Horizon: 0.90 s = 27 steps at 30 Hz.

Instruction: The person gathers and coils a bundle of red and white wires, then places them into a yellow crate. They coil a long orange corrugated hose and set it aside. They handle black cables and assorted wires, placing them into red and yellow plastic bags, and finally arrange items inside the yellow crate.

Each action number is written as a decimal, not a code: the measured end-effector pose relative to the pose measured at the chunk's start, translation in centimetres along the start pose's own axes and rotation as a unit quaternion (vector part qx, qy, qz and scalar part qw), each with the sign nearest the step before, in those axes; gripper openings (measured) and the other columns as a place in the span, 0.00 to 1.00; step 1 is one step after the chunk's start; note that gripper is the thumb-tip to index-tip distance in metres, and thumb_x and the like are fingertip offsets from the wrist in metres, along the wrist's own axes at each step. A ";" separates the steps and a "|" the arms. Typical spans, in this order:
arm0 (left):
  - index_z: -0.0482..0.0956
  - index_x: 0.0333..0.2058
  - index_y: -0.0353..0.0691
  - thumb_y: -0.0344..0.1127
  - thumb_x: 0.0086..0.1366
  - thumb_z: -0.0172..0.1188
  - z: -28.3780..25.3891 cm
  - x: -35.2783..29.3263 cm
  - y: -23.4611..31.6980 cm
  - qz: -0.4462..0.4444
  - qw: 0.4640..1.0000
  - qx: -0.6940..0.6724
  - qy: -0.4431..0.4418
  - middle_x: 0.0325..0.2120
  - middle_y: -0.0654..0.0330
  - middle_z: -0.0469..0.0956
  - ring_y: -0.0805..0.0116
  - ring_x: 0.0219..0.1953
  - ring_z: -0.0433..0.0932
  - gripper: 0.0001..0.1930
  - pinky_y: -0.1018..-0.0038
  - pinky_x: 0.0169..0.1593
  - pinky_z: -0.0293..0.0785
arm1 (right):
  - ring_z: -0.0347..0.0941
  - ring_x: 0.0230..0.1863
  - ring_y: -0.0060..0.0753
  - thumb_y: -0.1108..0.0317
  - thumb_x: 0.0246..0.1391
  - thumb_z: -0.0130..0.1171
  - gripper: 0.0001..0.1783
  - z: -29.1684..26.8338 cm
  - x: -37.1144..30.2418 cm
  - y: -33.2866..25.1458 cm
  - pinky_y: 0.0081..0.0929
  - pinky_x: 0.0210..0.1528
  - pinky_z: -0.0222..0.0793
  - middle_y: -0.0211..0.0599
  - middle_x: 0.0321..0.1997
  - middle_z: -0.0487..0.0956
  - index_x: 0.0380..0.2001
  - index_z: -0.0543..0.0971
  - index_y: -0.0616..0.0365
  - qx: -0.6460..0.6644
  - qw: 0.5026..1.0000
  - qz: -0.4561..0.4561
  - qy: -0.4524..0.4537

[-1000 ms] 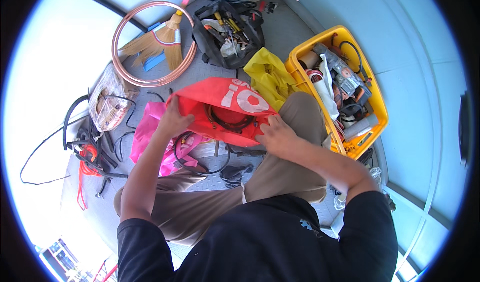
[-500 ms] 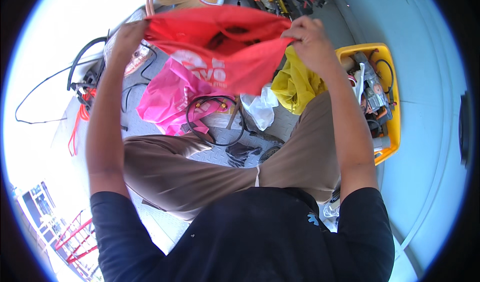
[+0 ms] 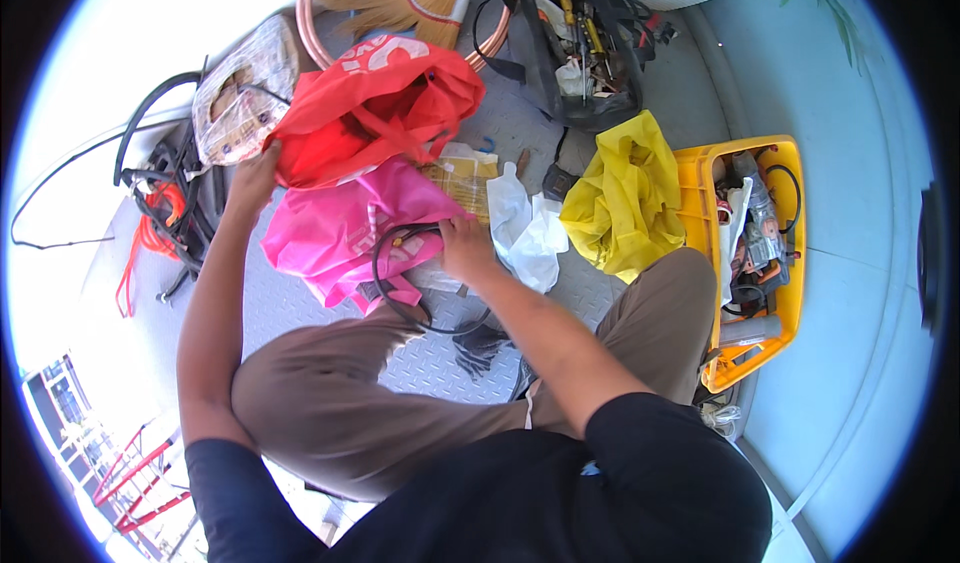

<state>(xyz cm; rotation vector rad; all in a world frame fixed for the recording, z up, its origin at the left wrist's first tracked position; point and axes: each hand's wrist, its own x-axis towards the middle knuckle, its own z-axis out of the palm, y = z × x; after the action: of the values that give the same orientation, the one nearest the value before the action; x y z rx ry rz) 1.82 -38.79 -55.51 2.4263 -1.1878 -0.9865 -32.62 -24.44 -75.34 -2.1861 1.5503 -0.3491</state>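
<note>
My left hand (image 3: 257,175) is closed on the edge of a red cloth bag (image 3: 380,93), which slumps with its mouth partly spread toward me. Under and in front of it lies a crumpled pink bag (image 3: 350,225). My right hand (image 3: 466,249) has its fingers closed on a looped black hose (image 3: 378,275) with brass-coloured fittings, lying across the pink bag. To the right of that hand are a white plastic bag (image 3: 527,233) and a crumpled yellow bag (image 3: 625,198). A dark glove (image 3: 478,348) rests on the floor below the hose.
A yellow bin (image 3: 795,273) of tools stands at right. Behind are a black tool bag (image 3: 610,113), a copper tube coil (image 3: 303,8) and a straw broom (image 3: 440,8). Black hoses and an orange cord (image 3: 148,243) lie at left. My legs flank the near floor.
The red bag, held up by both hands before, has come down to the left onto the pink bag. My right hand has let go of it and moved down to the black hose.
</note>
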 end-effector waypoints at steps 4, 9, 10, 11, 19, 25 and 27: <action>0.84 0.37 0.31 0.61 0.68 0.57 -0.7 -1.0 0.1 0.019 0.999 0.024 0.016 0.24 0.58 0.77 0.66 0.27 0.75 0.30 0.63 0.36 0.73 | 0.76 0.50 0.50 0.58 0.48 0.69 0.27 2.1 1.4 0.1 0.47 0.47 0.74 0.42 0.47 0.77 0.51 0.75 0.54 -0.031 0.995 0.035 -0.088; 0.79 0.51 0.36 0.43 0.64 0.67 0.6 -3.7 3.0 0.302 0.881 0.190 0.310 0.39 0.51 0.81 0.57 0.42 0.80 0.21 0.62 0.56 0.73 | 0.80 0.39 0.44 0.67 0.53 0.59 0.16 -3.8 3.5 1.7 0.44 0.42 0.77 0.41 0.38 0.80 0.46 0.78 0.55 0.118 0.972 0.074 -0.190; 0.76 0.55 0.37 0.40 0.62 0.68 0.4 -4.5 4.2 0.338 0.881 0.166 0.286 0.49 0.47 0.78 0.53 0.50 0.79 0.25 0.61 0.59 0.71 | 0.80 0.37 0.41 0.69 0.55 0.56 0.13 -6.0 3.6 1.8 0.43 0.41 0.77 0.39 0.35 0.81 0.45 0.78 0.55 0.169 0.955 0.094 -0.226; 0.75 0.56 0.38 0.40 0.62 0.68 0.6 -5.3 5.7 0.348 0.908 0.110 0.206 0.49 0.48 0.78 0.54 0.51 0.78 0.25 0.61 0.59 0.71 | 0.79 0.33 0.38 0.71 0.53 0.56 0.15 -8.3 4.1 1.8 0.38 0.38 0.77 0.37 0.34 0.80 0.46 0.78 0.56 0.306 0.918 0.098 -0.231; 0.75 0.58 0.39 0.35 0.70 0.60 4.1 -10.7 13.6 0.273 0.932 0.033 -0.235 0.33 0.63 0.80 0.72 0.35 0.79 0.19 0.72 0.44 0.77 | 0.77 0.28 0.25 0.71 0.58 0.57 0.21 -24.7 8.5 3.8 0.23 0.27 0.74 0.31 0.33 0.78 0.56 0.74 0.56 0.697 0.699 0.144 -0.069; 0.78 0.56 0.39 0.38 0.76 0.55 4.4 -11.1 14.8 0.268 0.922 -0.004 -0.281 0.26 0.68 0.73 0.77 0.26 0.75 0.15 0.74 0.35 0.75 | 0.80 0.30 0.25 0.53 0.70 0.55 0.24 -24.6 6.2 3.3 0.23 0.34 0.76 0.31 0.34 0.79 0.61 0.70 0.56 0.661 0.713 0.108 -0.207; 0.80 0.54 0.38 0.40 0.74 0.57 4.8 -11.8 15.1 0.319 0.907 0.066 -0.269 0.26 0.64 0.78 0.71 0.27 0.78 0.16 0.70 0.37 0.77 | 0.78 0.27 0.25 0.55 0.70 0.56 0.24 -23.5 5.7 2.4 0.24 0.34 0.76 0.31 0.32 0.78 0.62 0.70 0.57 0.688 0.685 0.091 -0.221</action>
<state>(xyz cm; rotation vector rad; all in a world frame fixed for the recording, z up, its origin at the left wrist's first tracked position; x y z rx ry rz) -15.54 -38.92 -46.06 1.6466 -2.1016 -1.4013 -43.08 -35.22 -56.25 -0.7820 0.6813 -0.5880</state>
